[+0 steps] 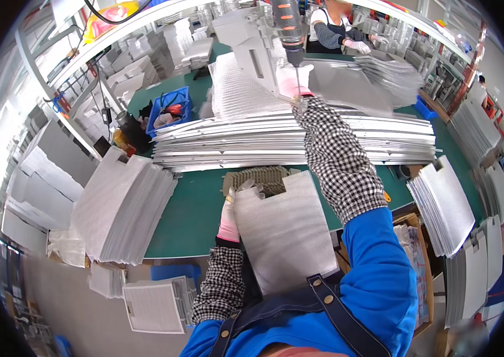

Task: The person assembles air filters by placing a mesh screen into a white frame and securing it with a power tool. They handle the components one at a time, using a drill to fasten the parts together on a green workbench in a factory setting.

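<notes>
Gripping the left edge of a grey mesh filter panel [284, 232] with gloved left hand [230, 217] fingers curled on it at the green table [192, 208] front edge, right hand [293, 80] is reaching up, clenching around a hanging power screwdriver [288, 27] above stacked metal strips [252, 140].

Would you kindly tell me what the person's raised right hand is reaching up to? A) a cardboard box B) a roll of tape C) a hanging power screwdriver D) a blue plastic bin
C: the right hand is up at the tip of the hanging power screwdriver, while the left hand holds the mesh panel on the green table.
</notes>
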### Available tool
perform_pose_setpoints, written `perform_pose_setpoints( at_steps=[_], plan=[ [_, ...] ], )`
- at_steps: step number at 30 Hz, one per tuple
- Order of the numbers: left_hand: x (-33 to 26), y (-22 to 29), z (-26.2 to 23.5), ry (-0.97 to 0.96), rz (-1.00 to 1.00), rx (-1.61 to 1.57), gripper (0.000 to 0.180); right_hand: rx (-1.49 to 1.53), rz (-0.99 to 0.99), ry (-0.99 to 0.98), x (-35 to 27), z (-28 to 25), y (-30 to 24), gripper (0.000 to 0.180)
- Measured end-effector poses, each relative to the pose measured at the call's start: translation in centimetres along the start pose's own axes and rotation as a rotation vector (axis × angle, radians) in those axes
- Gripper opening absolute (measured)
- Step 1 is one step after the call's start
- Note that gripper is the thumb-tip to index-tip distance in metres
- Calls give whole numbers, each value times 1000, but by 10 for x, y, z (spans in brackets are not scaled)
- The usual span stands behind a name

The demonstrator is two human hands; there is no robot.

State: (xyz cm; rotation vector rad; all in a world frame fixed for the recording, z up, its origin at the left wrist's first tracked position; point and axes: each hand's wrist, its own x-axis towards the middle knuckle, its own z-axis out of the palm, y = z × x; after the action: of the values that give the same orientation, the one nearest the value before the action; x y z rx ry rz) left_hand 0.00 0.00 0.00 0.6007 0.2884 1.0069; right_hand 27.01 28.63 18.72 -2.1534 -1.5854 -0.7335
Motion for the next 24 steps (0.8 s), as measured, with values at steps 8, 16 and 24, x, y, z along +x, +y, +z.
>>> perform_pose_setpoints(
  at_steps=[8, 16, 24],
  plan=[
    [-1, 28, 2, 102, 32, 42, 73, 96, -132, 244, -22, -76, -10, 32],
    [-1, 24, -6, 87, -2, 71, 79, 198, -258, 393, -7, -59, 8, 31],
    [3, 19, -9, 84, -15, 19, 79, 280, -182, 226, 1, -68, 38, 35]
  ],
)
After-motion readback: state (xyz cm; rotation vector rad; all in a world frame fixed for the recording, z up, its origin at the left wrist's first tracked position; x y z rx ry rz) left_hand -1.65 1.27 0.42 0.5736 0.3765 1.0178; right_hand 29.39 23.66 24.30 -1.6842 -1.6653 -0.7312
